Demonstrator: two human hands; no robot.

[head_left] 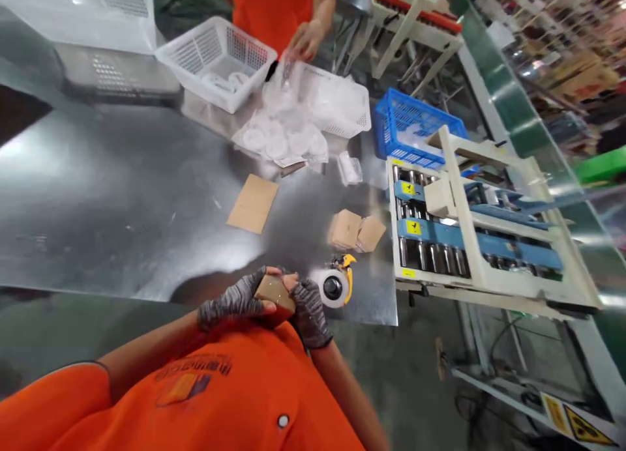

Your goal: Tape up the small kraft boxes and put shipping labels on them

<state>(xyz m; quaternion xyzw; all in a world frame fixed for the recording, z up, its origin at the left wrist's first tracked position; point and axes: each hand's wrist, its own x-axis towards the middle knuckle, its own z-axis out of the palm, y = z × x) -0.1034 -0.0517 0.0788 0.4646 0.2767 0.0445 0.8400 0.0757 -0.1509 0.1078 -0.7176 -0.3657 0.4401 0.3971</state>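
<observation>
Close to your chest, your gloved left hand [233, 302] and right hand [307, 307] clasp one small brown cardboard box [274, 292], seemingly unsealed; two similar boxes [357, 231] and a flat cardboard sheet [253, 203] wait on the steel table [107, 197].

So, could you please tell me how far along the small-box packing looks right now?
Looks early on. Possibly done: two small cardboard boxes sit on the metal table near the tape dispenser. In hand: the left hand and right hand grip one small cardboard box against the chest. Left: a flat cardboard blank and bagged white plastic parts, which a co-worker's hand is handling.
</observation>
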